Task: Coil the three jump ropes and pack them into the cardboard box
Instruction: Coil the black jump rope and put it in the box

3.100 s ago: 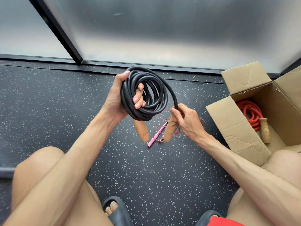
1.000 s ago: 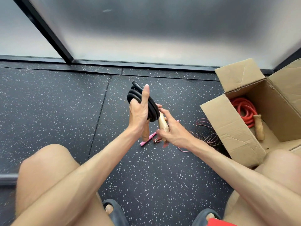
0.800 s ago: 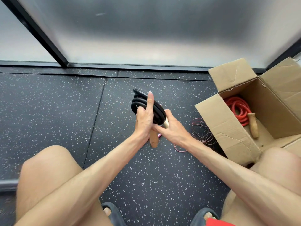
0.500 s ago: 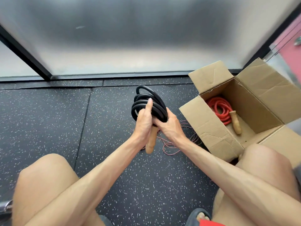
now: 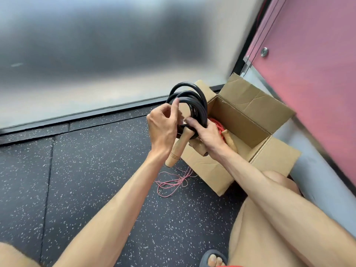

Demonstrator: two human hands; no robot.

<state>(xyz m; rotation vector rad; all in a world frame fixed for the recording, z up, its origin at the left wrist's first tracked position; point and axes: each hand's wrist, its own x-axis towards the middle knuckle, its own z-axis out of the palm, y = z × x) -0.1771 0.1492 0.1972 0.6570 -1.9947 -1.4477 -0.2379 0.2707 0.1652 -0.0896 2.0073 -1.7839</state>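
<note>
3 jump ropes: 1 thick black rubber rope [image 5: 194,99] in a coil, 1 red-orange rope [image 5: 218,126], 1 thin pink cord [image 5: 173,182]. 1 open brown cardboard box [image 5: 240,120]. 3 light wooden handles [image 5: 173,151] show, 1 partly hidden. 2 bare hands: left hand [image 5: 163,124], right hand [image 5: 207,135]. 1 dark slide sandal [image 5: 212,251].

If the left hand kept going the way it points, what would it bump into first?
The black rope coil, which the left hand grips. Past that probably comes the cardboard box, though depth is hard to judge.
</note>
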